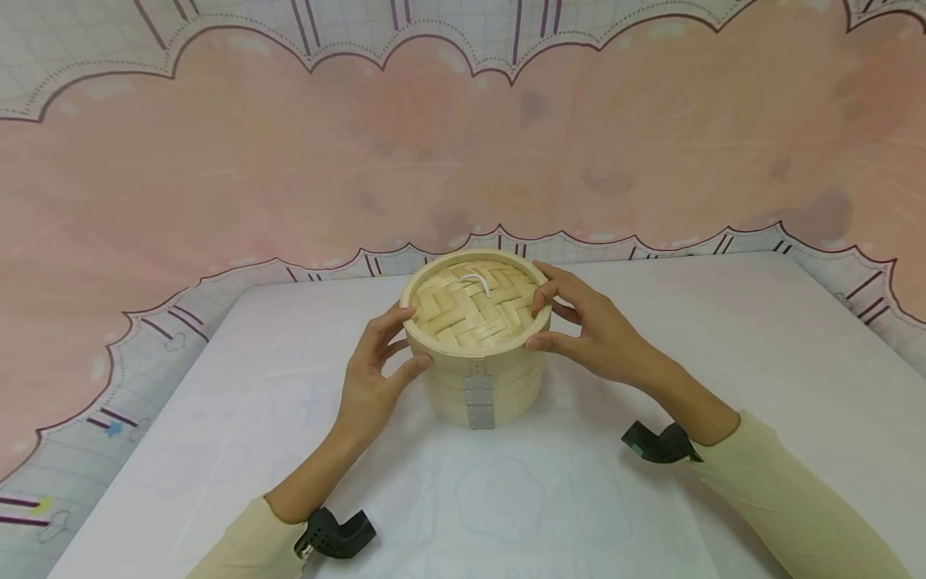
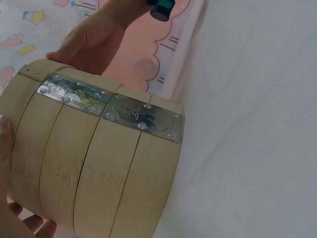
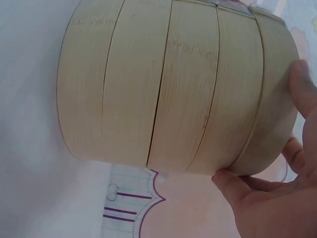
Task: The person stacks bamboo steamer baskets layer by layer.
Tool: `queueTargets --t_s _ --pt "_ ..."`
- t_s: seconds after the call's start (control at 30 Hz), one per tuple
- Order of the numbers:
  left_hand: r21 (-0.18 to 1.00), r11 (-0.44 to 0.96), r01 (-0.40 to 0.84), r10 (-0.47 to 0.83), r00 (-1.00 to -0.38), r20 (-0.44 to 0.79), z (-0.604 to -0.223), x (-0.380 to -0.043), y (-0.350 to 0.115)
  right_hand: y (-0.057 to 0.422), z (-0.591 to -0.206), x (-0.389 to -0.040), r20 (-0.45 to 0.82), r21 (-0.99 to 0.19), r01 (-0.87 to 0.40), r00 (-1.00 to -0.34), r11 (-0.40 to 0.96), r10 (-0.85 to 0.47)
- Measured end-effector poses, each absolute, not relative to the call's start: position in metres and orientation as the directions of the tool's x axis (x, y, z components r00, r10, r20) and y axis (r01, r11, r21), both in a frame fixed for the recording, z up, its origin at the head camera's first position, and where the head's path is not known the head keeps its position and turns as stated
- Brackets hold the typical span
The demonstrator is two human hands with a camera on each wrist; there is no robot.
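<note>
A round bamboo steamer [image 1: 514, 390] stands upright on the white tabletop, its stacked bands joined at the front by riveted metal plates [image 2: 143, 116]. On top sits a woven bamboo lid [image 1: 470, 318] with a small white loop [image 1: 477, 279]. My left hand [image 1: 372, 386] grips the lid's left edge, index fingertip over the rim and thumb low on the near side. At the right edge, my right hand [image 1: 596, 330] holds the lid with its thumb in front and fingers on the rim and far side. In the right wrist view, the right thumb [image 3: 302, 82] presses the lid's band.
The white tabletop [image 1: 217, 418] extends around the steamer. Behind it hangs a pink and white patterned cloth [image 1: 434, 153], which also shows along the table's left and right edges. Black wrist cameras [image 1: 336, 535] sit on both forearms.
</note>
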State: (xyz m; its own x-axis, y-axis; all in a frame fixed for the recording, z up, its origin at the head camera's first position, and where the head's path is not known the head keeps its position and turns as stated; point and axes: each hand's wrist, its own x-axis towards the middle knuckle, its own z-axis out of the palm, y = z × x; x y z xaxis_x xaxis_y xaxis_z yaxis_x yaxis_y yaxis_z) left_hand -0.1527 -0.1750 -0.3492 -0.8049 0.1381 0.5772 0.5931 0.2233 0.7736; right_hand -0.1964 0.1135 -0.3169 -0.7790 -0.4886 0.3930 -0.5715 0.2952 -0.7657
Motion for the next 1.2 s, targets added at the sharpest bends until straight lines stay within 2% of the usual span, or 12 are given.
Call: queueTargets --t_s 0.33,0.67,1.2 --pt "0.771 0.244 0.588 0.139 -0.808 0.572 -0.336 -0.144 -0.171 0.112 -0.318 -0.197 0.407 -0.767 -0.578 -0.774 0.279 -0.485" --pt "0.771 0.218 0.599 0.150 -0.801 0.580 -0.360 -0.160 -0.181 0.111 -0.318 -0.195 0.404 -0.767 -0.575 -0.777 0.285 -0.483" --pt "0.765 0.218 0.606 0.154 -0.795 0.587 -0.361 -0.159 -0.181 0.113 -0.319 -0.195 0.392 -0.775 -0.565 -0.781 0.284 -0.486"
